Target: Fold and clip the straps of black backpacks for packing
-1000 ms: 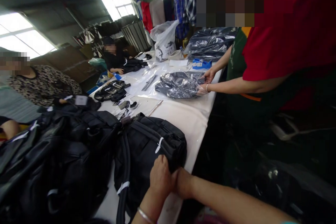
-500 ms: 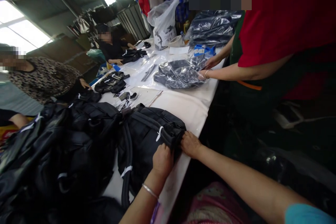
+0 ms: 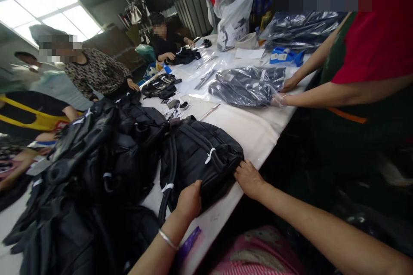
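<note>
We find the bag point(image 3: 193, 165) lying flat on the near part of the bench point(image 3: 254, 137), straps point(image 3: 173, 154) uppermost, at the right edge and just beside the pile point(image 3: 125, 146).

Left hand point(image 3: 189, 202): narrow, fingers curled, holding the bag at its near edge. Right hand point(image 3: 250, 178): fingers bent against the bag's right end; with the thumb hidden, we cannot tell whether it grips.

Done, as far as we can see: each of the two straps carries a white tie point(image 3: 210, 155), and the bag looks filled out and closed. Not done: it has no clear cover, whereas the wrapped bag point(image 3: 247, 88) farther right, under the hands of a co-worker point(image 3: 371, 47) in red, has one. The pile, at left, also shows white ties and no covers. We judge handling of this bag to be at the straightening stage, with much of the lot outstanding.
</note>
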Motion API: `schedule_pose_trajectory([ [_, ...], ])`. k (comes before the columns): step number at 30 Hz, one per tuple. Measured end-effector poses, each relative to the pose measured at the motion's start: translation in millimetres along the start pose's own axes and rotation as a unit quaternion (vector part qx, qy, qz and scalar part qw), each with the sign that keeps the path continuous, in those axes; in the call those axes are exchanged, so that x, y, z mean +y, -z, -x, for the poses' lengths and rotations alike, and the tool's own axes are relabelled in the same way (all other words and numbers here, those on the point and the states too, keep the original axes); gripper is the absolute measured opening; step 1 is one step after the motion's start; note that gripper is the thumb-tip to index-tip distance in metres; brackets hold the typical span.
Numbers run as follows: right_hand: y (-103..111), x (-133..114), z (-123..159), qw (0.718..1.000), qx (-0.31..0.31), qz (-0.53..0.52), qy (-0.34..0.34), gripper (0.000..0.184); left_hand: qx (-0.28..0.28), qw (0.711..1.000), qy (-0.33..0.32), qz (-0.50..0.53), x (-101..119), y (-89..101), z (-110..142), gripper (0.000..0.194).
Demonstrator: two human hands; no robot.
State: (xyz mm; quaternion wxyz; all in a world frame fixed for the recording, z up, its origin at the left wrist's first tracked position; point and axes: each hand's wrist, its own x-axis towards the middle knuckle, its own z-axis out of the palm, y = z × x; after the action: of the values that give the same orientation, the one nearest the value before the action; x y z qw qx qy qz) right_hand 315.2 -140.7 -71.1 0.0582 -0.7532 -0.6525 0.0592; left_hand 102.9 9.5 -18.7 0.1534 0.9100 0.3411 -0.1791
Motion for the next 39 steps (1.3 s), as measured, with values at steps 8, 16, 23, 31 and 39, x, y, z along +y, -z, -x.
schedule_pose_trajectory([
  [8, -42.3, -152.6, -7.7, 0.999, -0.03, -0.005, -0.028, 0.049, -0.034, 0.997, -0.061, 0.03, -6.6, 20.2, -10.8, 0.028],
  [16, -57.9, -169.8, -13.6, 0.99, -0.04, -0.103, 0.093, 0.046, -0.072, 0.991, -0.1, 0.044, -8.1, 33.6, -11.0, 0.027],
  [23, -55.9, -149.0, -28.6, 0.979, -0.029, -0.148, 0.141, 0.039, 0.002, 0.998, -0.069, 0.007, -19.4, 17.7, 31.7, 0.063],
  [31, -59.7, -120.1, -9.9, 0.96, -0.036, -0.179, 0.214, 0.044, -0.03, 0.991, -0.029, -0.124, -49.2, 11.1, 52.3, 0.026],
  [39, -53.9, -140.5, -21.1, 0.964, -0.069, -0.13, 0.221, 0.064, -0.089, 0.979, -0.139, -0.118, -49.5, 30.9, 39.5, 0.029],
])
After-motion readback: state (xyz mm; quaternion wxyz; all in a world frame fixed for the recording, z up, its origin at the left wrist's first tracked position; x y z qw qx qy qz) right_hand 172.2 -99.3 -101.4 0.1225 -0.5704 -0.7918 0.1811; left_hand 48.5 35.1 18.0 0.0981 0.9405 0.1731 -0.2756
